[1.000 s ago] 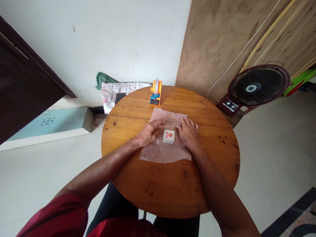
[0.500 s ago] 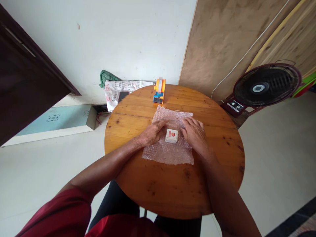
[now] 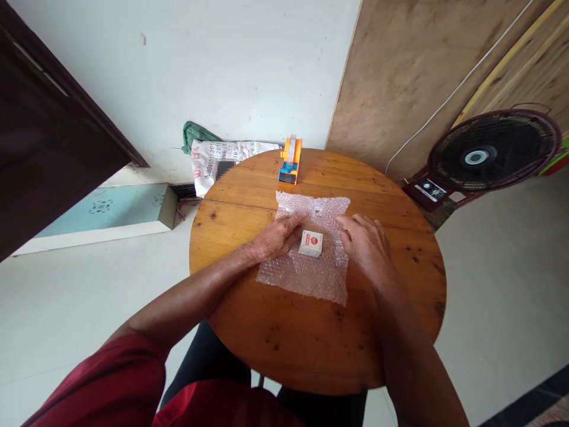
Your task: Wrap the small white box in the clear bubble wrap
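A small white box with a red label sits near the middle of a sheet of bubble wrap spread on the round wooden table. My left hand rests on the sheet's left side, fingers stretched toward the box and just left of it. At the sheet's right edge is my right hand, its fingers slightly bent and apart, with thumb and index finger over the plastic. Nothing shows in its grasp. The undersides of both hands are hidden.
An orange and blue tape dispenser stands at the table's far edge. Beyond the table, a printed white sack lies against the wall. A dark fan stands at the right, and a pale blue box is on the floor at left.
My right hand has moved right, away from the box, toward the sheet's right edge. The sheet's upper and lower right corners have shifted slightly. My left hand stays about where it was.
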